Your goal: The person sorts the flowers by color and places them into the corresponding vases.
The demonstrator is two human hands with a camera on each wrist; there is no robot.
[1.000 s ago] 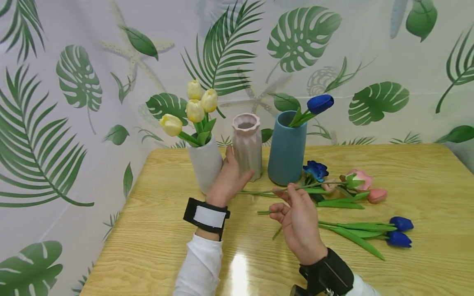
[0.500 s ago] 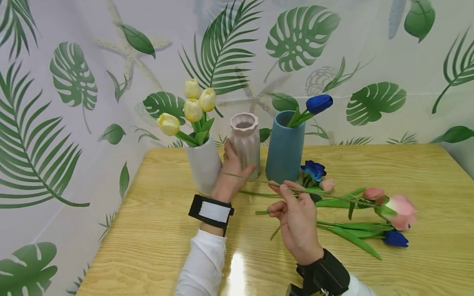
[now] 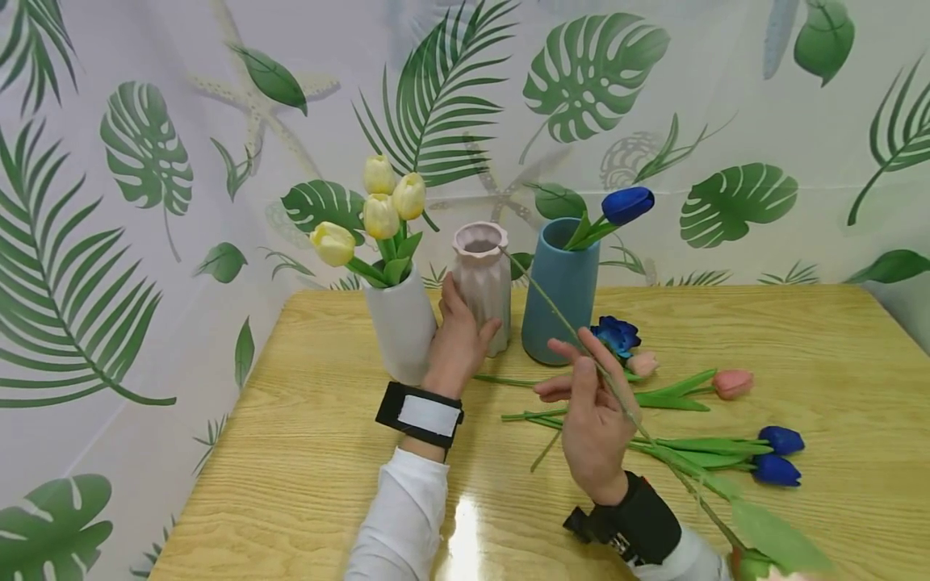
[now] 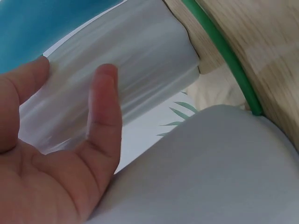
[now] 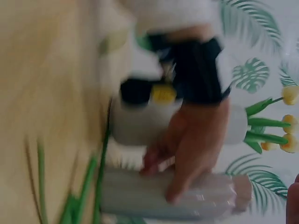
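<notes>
My left hand [image 3: 459, 337] holds the ribbed pale-pink vase [image 3: 485, 282] low on its body, thumb in front and fingers on the left side. In the left wrist view, thumb and a finger [image 4: 105, 93] lie against its wall. With my right hand [image 3: 599, 420] I pinch the long stem of a pink rose [image 3: 756, 561]. Its bloom hangs at the lower right, mostly cut off by the frame. The bare stem end [image 3: 504, 252] slants up to the vase's scalloped rim in the head view; whether it touches is unclear.
A white vase [image 3: 403, 331] with several yellow tulips [image 3: 381, 216] stands left; a blue vase [image 3: 559, 298] with one blue tulip [image 3: 628, 205] stands right. On the wooden table [image 3: 305, 484] lie blue tulips [image 3: 777, 470], a pink tulip [image 3: 732, 384] and a blue flower [image 3: 617, 335].
My right hand has lifted the pink rose off the table and turned it, its bloom swinging down right and stem end rising to the pink vase. The left hand stays at the vase.
</notes>
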